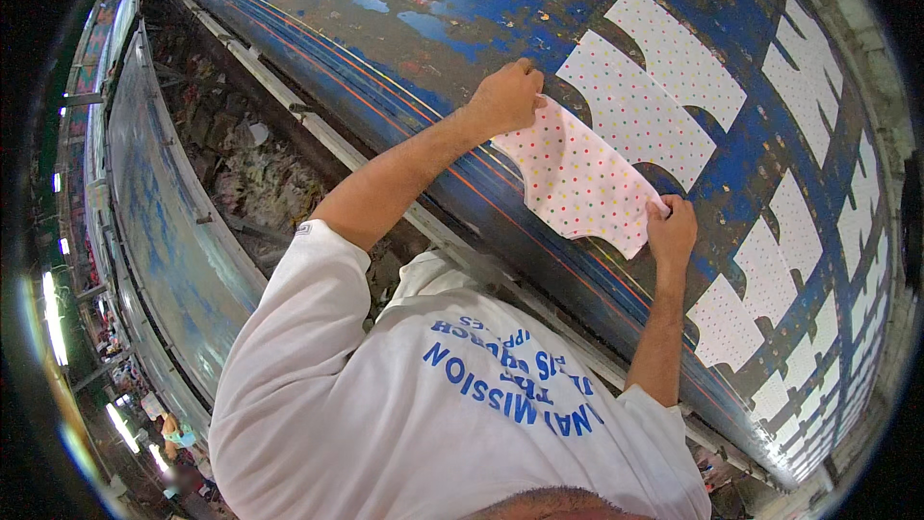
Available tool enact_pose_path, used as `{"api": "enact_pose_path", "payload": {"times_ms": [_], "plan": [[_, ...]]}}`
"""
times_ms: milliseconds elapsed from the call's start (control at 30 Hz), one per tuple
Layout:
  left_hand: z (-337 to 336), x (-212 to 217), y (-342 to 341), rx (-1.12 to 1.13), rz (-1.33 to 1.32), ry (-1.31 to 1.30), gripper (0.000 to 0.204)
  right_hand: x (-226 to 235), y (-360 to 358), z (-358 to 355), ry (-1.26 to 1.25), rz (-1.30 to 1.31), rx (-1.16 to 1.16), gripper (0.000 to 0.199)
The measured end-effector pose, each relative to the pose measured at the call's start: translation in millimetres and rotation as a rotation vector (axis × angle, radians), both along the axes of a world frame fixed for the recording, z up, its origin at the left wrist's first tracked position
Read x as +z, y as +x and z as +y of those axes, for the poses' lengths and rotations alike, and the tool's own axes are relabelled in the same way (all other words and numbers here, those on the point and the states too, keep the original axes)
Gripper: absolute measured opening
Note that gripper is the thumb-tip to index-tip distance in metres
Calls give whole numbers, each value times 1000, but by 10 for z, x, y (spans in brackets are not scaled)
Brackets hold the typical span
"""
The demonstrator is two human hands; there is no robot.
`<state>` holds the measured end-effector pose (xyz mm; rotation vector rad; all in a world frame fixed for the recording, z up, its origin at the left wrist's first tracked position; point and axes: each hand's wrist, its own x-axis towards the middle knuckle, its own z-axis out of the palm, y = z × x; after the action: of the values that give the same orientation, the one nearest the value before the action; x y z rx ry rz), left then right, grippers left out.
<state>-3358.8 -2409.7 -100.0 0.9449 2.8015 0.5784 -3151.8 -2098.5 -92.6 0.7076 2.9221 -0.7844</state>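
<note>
A cut fabric piece [582, 173], pale pink-white with small coloured dots, is stretched between my two hands over the near edge of the long table [423, 58]. My left hand [510, 96] pinches its upper left corner. At the other end, my right hand [672, 229] grips the right corner, thumb on top. The lower part of the piece hangs free and curves inward at the sides. Just beyond it lies a similar dotted piece [630, 101], flat on the table, with another dotted piece [688, 58] farther back.
More dotted cut pieces [727, 323] lie in rows toward the right end. The table top is worn, with blue and dark patches. Coloured cords [385, 91] run along its near edge, beside a metal rail [337, 140]. A second long table [159, 193] stands at the left.
</note>
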Motion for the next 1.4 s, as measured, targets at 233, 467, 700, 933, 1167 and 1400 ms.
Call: {"api": "enact_pose_path", "payload": {"times_ms": [233, 467, 700, 933, 1167, 1400], "plan": [[47, -14, 115, -105, 45, -8, 23, 87, 158, -229, -101, 172, 34, 24], [-59, 436, -102, -190, -262, 275, 11, 346, 237, -257, -277, 148, -226, 29], [325, 496, -900, -225, -232, 387, 20, 498, -284, 386, -14, 168, -209, 29], [873, -170, -1300, -118, -29, 242, 28, 33, -999, 781, 39, 171, -209, 30], [926, -265, -1445, -93, 13, 25, 31, -176, -1112, 1005, -18, 11, -211, 28], [1177, -106, -1202, -18, 117, -241, 35, -209, -1123, 1092, -169, -21, -190, 33]]}}
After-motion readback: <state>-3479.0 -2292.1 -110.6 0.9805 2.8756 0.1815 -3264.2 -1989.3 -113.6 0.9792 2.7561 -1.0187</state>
